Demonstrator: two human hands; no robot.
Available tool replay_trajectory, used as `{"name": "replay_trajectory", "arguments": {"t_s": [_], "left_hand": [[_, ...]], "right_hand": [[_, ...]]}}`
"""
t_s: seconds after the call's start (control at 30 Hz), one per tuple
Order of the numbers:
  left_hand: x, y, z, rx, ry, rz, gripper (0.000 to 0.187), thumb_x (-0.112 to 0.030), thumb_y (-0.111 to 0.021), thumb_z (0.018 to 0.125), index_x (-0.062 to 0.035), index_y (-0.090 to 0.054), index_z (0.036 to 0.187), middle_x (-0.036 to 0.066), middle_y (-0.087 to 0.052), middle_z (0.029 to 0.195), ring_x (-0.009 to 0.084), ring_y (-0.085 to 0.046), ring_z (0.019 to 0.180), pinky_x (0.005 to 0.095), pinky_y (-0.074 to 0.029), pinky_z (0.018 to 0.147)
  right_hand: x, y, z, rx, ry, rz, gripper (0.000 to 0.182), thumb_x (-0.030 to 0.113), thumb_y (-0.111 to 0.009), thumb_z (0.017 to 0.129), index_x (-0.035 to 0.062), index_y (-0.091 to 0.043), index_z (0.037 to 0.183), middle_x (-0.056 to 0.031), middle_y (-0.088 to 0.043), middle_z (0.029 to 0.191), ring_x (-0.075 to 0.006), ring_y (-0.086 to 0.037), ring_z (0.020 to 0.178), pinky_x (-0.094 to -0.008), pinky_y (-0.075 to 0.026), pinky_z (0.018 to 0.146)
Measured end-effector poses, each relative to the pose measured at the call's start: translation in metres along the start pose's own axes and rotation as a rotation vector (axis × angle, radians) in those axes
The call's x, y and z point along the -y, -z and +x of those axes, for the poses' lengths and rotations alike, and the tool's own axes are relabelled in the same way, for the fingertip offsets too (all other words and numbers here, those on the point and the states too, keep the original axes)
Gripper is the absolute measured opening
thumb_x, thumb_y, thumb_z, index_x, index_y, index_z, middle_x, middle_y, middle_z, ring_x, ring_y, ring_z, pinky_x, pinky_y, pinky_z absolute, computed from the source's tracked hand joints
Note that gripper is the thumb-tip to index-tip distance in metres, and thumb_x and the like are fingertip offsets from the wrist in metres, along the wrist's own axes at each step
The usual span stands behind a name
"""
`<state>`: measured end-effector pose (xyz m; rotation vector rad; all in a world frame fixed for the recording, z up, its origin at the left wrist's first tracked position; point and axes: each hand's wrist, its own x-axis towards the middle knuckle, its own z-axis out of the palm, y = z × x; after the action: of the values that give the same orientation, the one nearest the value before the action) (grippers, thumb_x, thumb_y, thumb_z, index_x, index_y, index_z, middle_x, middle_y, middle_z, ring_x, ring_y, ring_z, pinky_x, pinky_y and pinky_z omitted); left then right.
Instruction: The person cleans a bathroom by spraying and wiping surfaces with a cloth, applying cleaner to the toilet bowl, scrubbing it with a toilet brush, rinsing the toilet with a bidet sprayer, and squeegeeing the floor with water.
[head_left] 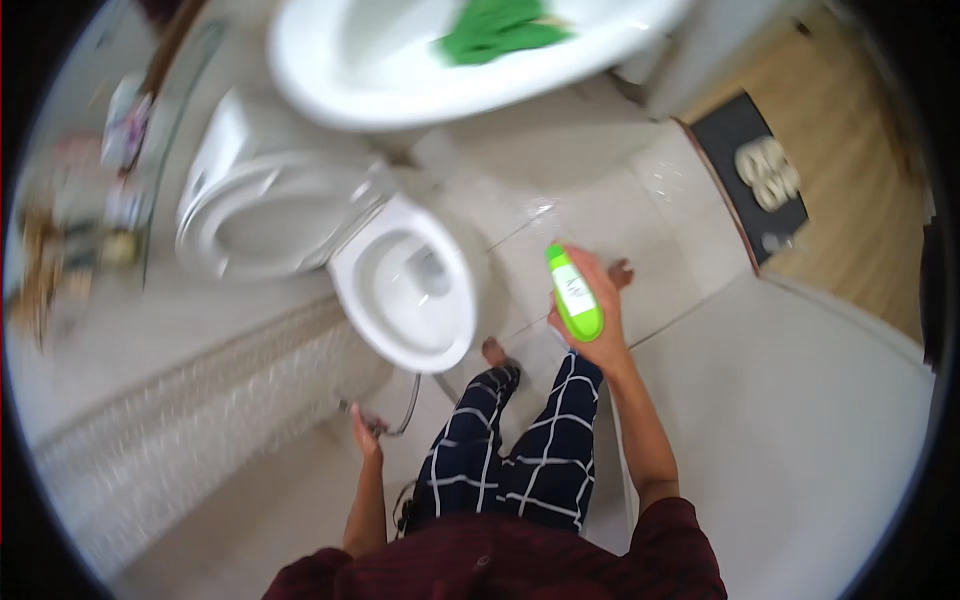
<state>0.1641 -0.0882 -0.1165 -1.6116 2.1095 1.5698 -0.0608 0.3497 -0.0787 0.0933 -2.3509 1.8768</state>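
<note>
My right hand point(603, 300) is wrapped round a bright green bottle point(590, 322) with a white label and a darker green cap. The bottle is tilted, its cap pointing up and away from me, above the tiled floor. Low on the left, my left hand point(366, 430) grips a bidet sprayer point(346, 406). A thin metal hose point(412, 400) curves from that hand up toward the toilet. Between the hands and farther off stands the toilet point(466, 300), with its lid point(270, 225) raised and the bowl exposed. Neither hand touches it.
A white washbasin point(320, 70) with a green cloth point(500, 35) in it is at the top. At right, pale slippers point(768, 172) rest on a dark mat point(725, 130) by the doorway. Wet spots shine on the floor point(560, 180). A glass shelf with blurred items runs along the left.
</note>
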Motion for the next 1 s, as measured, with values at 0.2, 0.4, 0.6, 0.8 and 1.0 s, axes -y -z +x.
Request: {"name": "replay_trajectory", "arguments": {"t_s": [0.2, 0.4, 0.6, 0.8, 1.0], "left_hand": [[0.009, 0.062, 0.020, 0.093, -0.163, -0.093, 0.044, -0.047, -0.046, 0.086, -0.0040, -0.049, 0.077, 0.004, -0.048, 0.063, 0.0133, -0.049, 0.057, 0.0274, -0.043, 0.054], [-0.016, 0.082, 0.015, 0.112, -0.317, -0.077, 0.047, -0.050, -0.048, 0.083, -0.0032, -0.050, 0.082, 0.005, -0.048, 0.068, 0.0133, -0.049, 0.063, 0.0267, -0.042, 0.059], [0.004, 0.097, 0.017, 0.126, -0.252, -0.250, 0.039, -0.041, -0.053, 0.083, -0.0022, -0.050, 0.082, 0.003, -0.047, 0.069, 0.0120, -0.048, 0.063, 0.0255, -0.042, 0.060], [0.027, 0.108, 0.021, 0.100, -0.221, -0.387, 0.034, -0.033, -0.060, 0.078, -0.0009, -0.052, 0.083, 0.002, -0.051, 0.067, 0.0092, -0.048, 0.059, 0.0238, -0.041, 0.057], [0.027, 0.111, 0.025, 0.079, -0.198, -0.333, 0.041, -0.039, -0.062, 0.076, 0.0003, -0.052, 0.085, 0.002, -0.050, 0.067, 0.0094, -0.047, 0.059, 0.0242, -0.041, 0.056]], "right_hand": [[0.073, -0.224, -0.058, 0.441, 0.017, 0.074, 0.052, 0.004, -0.064, 0.056, 0.0009, -0.053, 0.107, -0.0144, -0.055, 0.102, -0.0298, -0.050, 0.097, -0.0350, -0.041, 0.085], [0.079, -0.353, -0.059, 0.409, 0.143, -0.131, 0.038, 0.007, -0.065, 0.055, 0.0027, -0.053, 0.091, -0.0116, -0.050, 0.083, -0.0322, -0.047, 0.083, -0.0402, -0.042, 0.071], [0.058, -0.421, -0.046, 0.350, 0.246, -0.259, 0.027, 0.009, -0.063, 0.057, 0.0051, -0.052, 0.081, -0.0102, -0.049, 0.080, -0.0311, -0.046, 0.079, -0.0415, -0.039, 0.070], [0.034, -0.422, -0.065, 0.430, 0.221, -0.441, 0.025, 0.009, -0.063, 0.057, 0.0066, -0.058, 0.081, -0.0085, -0.055, 0.082, -0.0279, -0.049, 0.084, -0.0382, -0.034, 0.074], [0.027, -0.408, -0.080, 0.458, 0.049, -0.243, 0.027, 0.011, -0.064, 0.056, 0.0063, -0.058, 0.082, -0.0078, -0.055, 0.083, -0.0265, -0.049, 0.084, -0.0376, -0.033, 0.074]]}}
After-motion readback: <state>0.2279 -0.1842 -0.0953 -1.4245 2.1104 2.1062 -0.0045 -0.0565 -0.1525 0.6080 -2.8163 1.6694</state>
